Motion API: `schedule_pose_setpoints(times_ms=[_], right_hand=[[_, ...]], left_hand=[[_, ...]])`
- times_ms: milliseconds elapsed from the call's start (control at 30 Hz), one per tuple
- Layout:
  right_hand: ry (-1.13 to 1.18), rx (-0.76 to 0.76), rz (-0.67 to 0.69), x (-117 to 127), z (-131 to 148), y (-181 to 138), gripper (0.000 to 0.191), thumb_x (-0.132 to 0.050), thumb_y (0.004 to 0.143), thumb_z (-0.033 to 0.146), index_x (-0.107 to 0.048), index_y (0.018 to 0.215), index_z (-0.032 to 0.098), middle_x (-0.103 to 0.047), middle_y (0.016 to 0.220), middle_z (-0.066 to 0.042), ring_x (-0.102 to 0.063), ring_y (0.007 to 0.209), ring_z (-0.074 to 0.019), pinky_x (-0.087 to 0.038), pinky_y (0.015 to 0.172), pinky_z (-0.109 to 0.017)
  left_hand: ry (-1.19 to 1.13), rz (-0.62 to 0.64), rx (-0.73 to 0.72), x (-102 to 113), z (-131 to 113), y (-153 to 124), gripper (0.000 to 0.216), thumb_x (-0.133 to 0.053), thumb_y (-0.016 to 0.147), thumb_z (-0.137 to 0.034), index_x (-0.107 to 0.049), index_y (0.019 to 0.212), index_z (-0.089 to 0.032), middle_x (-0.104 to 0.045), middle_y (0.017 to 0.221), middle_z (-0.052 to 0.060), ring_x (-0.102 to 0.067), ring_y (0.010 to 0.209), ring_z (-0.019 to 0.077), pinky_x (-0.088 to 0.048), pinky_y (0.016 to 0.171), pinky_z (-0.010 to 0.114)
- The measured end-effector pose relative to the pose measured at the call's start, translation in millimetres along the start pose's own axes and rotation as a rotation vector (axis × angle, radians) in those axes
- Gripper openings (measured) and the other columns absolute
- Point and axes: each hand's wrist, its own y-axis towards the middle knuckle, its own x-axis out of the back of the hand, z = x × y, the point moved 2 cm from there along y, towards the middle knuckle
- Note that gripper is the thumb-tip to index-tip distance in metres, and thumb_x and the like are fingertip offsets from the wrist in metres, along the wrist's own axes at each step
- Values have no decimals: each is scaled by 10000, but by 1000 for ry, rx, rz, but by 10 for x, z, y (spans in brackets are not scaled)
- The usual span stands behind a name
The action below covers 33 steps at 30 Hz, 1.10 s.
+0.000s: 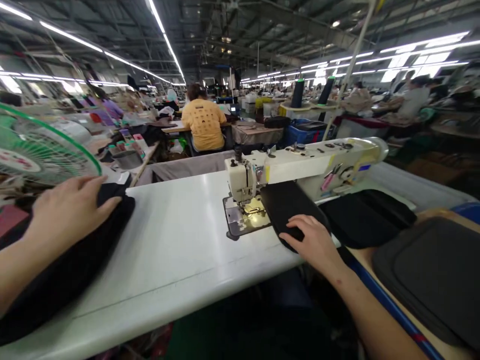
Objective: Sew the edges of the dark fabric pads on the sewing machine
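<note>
My left hand (pixel 69 210) lies over a black fabric piece (pixel 101 245) at the left end of the white table, its thumb apart from the fingers. On the right, my right hand (pixel 313 242) rests on a flat black panel (pixel 288 200), fingers slightly bent and thumb spread to the side. That panel lies just right of the needle area of a white sewing machine (pixel 243 182). Its metal needle plate (pixel 249 215) shows bare under the presser foot.
Black fabric pieces (pixel 369 215) lie beside the machine, and dark padded panels (pixel 431 275) sit at the right edge. A green fan (pixel 48 150) stands at the left. Ahead, a person in a yellow shirt (pixel 204 122) sits facing away. Dark thread cones (pixel 298 94) stand behind the machine.
</note>
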Motion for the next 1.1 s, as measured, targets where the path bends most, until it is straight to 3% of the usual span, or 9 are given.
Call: schedule_pose_setpoints(times_ms=[233,433,567,667,733,833,900,1033,1100], right_hand=[[-32,-22,61,10,29,71,154,-656,928,368,-661,885,220,-709,980,-49,-638,892,-241,-497,804,-391],[6,1,17,4,-2,45,132,-605,951,297,-686,887,214,-720,1009,-60,-641,911,-238,-495,823,-389],[11,29,-32,-26,135,33,158,-541,933,169,-633,807,195,-708,964,-72,-626,907,-237,-475,843,-386],[79,61,-51,58,474,-63,159,-508,915,125,-577,787,189,-674,887,-71,-610,861,-225,-464,801,-366],[216,151,21,169,781,-188,170,-497,926,124,-562,786,195,-658,839,-45,-610,805,-193,-460,749,-327],[496,389,135,399,1135,-376,233,-520,1012,303,-587,809,209,-692,843,-3,-643,765,-136,-479,728,-267],[518,378,96,567,1118,-423,246,-546,1019,397,-623,877,211,-728,931,-7,-679,848,-131,-499,802,-255],[-8,15,-97,970,432,-476,160,-539,1016,296,-661,1037,195,-729,1104,-78,-684,1009,-222,-500,917,-362],[-319,-205,-60,1196,-34,-603,171,-545,994,269,-673,1044,167,-729,1086,-106,-695,961,-257,-521,869,-386]], left_hand=[[-453,186,-377,-88,-1356,-338,607,-516,854,-649,-597,1293,-238,-598,1344,112,-599,1214,315,-436,1111,489],[-721,474,-517,-59,-2068,-676,466,-613,880,-472,-624,1291,-254,-632,1319,88,-616,1193,276,-467,1081,430],[-950,779,-302,-238,-2436,-728,392,-611,878,-461,-667,1160,-195,-715,1085,91,-691,966,250,-562,876,384],[-1267,1089,92,-469,-2730,-739,480,-588,889,-548,-604,1163,-153,-727,917,87,-708,747,216,-581,664,335],[-1474,1140,358,-610,-2894,-737,438,-622,882,-510,-605,1122,-144,-729,854,75,-705,682,190,-576,627,300],[-1623,1119,567,-727,-3016,-790,295,-722,787,-293,-656,1021,-127,-750,826,74,-713,696,172,-582,677,262],[-1629,1194,557,-708,-2987,-888,341,-771,700,-239,-677,1007,-122,-768,850,86,-728,720,194,-594,704,275],[-1516,1279,493,-580,-2559,-1083,504,-863,628,-392,-703,1036,-143,-785,937,105,-756,840,273,-617,793,356],[-1358,1242,521,-585,-2200,-1150,576,-870,603,-475,-711,1058,-160,-787,906,112,-759,835,326,-626,786,429]])
